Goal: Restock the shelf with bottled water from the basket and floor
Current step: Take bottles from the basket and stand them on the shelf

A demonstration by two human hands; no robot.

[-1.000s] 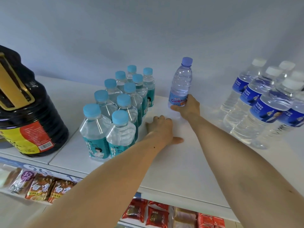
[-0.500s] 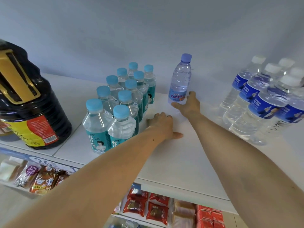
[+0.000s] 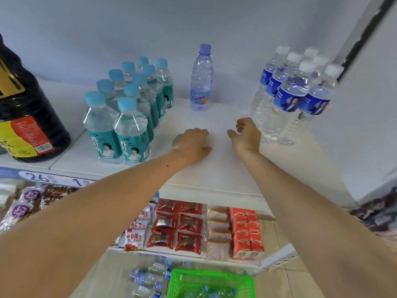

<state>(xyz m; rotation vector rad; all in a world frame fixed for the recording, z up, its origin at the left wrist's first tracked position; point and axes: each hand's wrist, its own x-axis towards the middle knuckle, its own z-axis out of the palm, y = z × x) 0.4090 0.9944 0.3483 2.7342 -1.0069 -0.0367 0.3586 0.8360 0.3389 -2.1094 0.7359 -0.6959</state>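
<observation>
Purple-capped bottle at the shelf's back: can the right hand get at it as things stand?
Probably yes: the right hand holds nothing, and bare shelf lies between it and the purple-capped bottle.

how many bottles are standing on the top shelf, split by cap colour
Light blue caps, teal labels: 10
Purple cap, the lone Cunbs bottle: 1
White caps, dark blue labels: 7, the rear ones partly hidden, so this count is less sure
Total: 18
</observation>
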